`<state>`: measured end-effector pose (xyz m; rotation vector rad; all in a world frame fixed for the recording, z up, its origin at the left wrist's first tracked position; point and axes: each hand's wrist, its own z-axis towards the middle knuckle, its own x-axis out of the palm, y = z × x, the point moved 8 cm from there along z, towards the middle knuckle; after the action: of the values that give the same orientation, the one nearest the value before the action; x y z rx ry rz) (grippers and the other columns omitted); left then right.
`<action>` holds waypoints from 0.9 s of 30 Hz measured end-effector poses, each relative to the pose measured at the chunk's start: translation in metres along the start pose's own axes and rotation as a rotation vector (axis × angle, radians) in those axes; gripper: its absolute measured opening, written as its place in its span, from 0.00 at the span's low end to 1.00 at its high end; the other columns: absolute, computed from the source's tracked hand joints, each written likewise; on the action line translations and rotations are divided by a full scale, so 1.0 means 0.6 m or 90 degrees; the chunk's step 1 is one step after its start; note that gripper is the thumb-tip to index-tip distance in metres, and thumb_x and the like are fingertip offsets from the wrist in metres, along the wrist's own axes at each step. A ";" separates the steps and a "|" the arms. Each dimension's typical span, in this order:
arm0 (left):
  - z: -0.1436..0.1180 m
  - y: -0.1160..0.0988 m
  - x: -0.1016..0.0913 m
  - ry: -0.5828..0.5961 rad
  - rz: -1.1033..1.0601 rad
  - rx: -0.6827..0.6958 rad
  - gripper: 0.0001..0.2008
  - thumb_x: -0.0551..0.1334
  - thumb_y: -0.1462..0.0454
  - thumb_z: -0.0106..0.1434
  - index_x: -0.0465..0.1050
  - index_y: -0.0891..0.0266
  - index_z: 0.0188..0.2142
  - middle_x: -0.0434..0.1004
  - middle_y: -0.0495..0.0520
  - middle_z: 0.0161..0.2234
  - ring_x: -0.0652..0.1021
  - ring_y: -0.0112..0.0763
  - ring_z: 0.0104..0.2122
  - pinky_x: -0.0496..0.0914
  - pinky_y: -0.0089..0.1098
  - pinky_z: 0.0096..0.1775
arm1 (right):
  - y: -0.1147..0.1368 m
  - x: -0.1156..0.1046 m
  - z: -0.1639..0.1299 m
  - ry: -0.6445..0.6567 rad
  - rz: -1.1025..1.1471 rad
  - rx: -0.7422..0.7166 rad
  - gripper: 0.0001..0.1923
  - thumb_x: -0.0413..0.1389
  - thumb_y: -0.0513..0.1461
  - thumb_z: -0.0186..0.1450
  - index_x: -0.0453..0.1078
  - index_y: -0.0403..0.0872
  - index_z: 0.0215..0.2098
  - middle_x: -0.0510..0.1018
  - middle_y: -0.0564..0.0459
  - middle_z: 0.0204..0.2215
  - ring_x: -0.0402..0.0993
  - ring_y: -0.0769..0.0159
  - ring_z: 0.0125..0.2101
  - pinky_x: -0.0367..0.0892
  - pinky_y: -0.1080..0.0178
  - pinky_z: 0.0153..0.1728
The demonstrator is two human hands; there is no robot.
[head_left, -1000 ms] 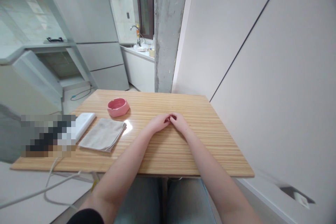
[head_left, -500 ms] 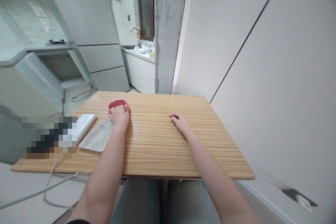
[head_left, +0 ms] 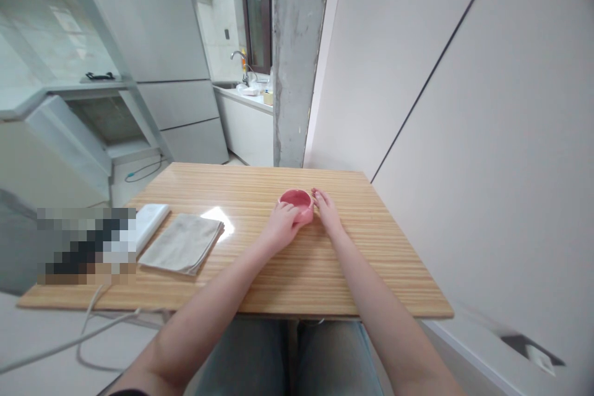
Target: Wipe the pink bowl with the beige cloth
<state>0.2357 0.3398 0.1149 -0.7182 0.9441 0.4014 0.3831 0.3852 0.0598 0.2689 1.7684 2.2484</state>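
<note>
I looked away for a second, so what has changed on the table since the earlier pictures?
The pink dish has moved from beside the folded cloth rightward to the middle of the table. The left hand, which reached out and took hold of it, now grips its near rim; the right hand has moved up to touch its right side. The cloth and the white box stayed put.
</note>
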 end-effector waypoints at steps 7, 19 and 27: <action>-0.012 -0.011 0.016 0.027 0.042 0.040 0.04 0.59 0.64 0.61 0.71 0.62 0.33 0.74 0.56 0.38 0.70 0.39 0.44 0.59 0.46 0.55 | 0.007 0.016 -0.007 0.047 -0.001 -0.011 0.17 0.57 0.46 0.55 0.74 0.45 0.38 0.80 0.46 0.41 0.75 0.59 0.44 0.64 0.54 0.53; -0.104 0.097 -0.157 -0.159 0.038 -0.206 0.17 0.48 0.65 0.65 0.66 0.61 0.51 0.68 0.59 0.54 0.69 0.38 0.54 0.63 0.39 0.55 | -0.003 0.015 -0.007 0.037 -0.006 0.009 0.21 0.54 0.52 0.57 0.73 0.45 0.38 0.79 0.44 0.42 0.73 0.59 0.46 0.63 0.54 0.54; -0.315 0.299 -0.258 0.024 0.358 -0.667 0.23 0.46 0.65 0.63 0.63 0.65 0.56 0.71 0.70 0.50 0.74 0.58 0.46 0.67 0.49 0.41 | -0.012 -0.009 0.000 -0.075 0.072 0.061 0.29 0.40 0.57 0.63 0.65 0.49 0.49 0.73 0.44 0.50 0.67 0.61 0.52 0.65 0.54 0.49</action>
<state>-0.0670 0.3305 0.1049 -1.3975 0.9323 1.4409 0.3890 0.3849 0.0526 0.5219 1.8429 2.1766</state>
